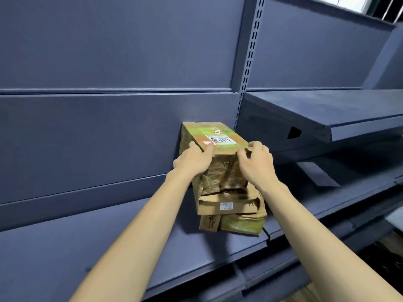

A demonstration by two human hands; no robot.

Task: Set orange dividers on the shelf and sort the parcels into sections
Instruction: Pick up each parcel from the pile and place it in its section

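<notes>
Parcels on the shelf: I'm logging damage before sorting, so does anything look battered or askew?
Yes. The top parcel, held by the left hand and right hand, has a crumpled, torn front face. The boxes under it are dented and stacked unevenly. No orange dividers are in view.

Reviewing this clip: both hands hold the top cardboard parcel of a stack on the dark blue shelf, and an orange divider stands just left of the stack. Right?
Not quite. The head view shows no orange divider anywhere. The rest holds: the left hand and right hand hold the top cardboard parcel of the stack on the dark blue shelf.
</notes>
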